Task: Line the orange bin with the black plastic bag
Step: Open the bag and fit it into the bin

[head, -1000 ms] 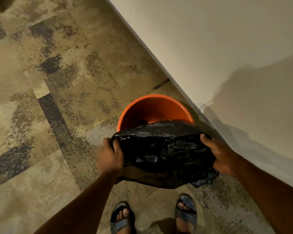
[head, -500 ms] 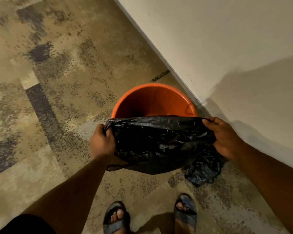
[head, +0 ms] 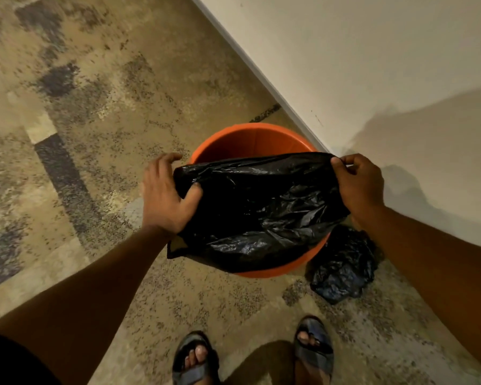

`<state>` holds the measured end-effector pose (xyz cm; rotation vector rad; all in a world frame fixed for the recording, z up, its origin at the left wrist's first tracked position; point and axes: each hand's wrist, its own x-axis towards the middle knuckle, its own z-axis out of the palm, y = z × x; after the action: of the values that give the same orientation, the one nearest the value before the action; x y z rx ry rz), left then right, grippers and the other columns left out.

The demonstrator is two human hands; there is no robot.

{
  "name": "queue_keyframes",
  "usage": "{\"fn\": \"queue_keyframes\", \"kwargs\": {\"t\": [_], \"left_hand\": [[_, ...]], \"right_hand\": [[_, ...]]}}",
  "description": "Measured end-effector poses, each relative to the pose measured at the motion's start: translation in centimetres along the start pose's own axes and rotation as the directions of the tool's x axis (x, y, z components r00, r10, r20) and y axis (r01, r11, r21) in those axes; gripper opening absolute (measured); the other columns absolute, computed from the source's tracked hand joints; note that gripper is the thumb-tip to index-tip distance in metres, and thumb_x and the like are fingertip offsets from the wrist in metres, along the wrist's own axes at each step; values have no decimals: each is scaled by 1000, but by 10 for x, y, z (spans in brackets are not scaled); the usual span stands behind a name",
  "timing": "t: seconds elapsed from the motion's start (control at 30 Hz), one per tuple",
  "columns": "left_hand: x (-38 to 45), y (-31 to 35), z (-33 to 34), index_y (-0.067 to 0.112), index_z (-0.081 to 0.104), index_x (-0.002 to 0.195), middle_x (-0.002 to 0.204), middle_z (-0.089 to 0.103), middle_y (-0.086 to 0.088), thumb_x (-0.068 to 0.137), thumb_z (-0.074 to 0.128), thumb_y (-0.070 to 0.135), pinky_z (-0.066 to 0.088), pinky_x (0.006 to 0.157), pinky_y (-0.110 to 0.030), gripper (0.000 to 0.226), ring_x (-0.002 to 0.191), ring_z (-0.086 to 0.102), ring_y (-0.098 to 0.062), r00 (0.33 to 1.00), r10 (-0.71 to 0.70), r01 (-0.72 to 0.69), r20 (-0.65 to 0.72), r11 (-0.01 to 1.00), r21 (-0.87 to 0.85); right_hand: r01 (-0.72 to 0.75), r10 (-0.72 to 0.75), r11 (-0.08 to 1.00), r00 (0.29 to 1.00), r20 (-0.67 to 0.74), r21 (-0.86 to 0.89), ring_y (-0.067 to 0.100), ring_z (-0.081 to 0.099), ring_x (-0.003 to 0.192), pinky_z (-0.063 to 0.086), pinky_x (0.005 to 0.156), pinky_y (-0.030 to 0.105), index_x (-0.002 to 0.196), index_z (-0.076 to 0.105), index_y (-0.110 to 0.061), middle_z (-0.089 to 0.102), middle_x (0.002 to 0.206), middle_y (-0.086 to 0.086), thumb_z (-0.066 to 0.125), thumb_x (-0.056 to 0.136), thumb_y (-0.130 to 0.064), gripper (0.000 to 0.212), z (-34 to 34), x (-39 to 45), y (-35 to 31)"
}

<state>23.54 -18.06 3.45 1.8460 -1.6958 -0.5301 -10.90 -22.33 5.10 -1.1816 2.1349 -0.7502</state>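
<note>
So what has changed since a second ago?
The black bag moved forward over the orange bucket, stretched wider. The left hand loosened from a fist to a thumb hold; the right hand pinches its edge. The bucket stayed by the wall.

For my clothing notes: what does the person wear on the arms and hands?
Nothing is worn there. The left hand and right hand show no gloves, rings or watch. The forearms are bare up to the picture edge, no sleeve in view. Some dark cloth shows in the lower left corner.
</note>
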Motion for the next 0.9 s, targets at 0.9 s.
{"fn": "queue_keyframes", "kwargs": {"t": [0.9], "left_hand": [[105, 48, 22, 18, 69, 120, 113, 50, -6, 89, 55, 46, 41, 84, -25, 44, 97, 52, -16, 978, -205, 206, 43, 978, -42]], "right_hand": [[-19, -11, 868, 998, 58, 496, 15, 69, 83, 58, 78, 30, 65, 75, -26, 73, 75, -4, 63, 81, -4, 29, 5, 39, -38]]}}
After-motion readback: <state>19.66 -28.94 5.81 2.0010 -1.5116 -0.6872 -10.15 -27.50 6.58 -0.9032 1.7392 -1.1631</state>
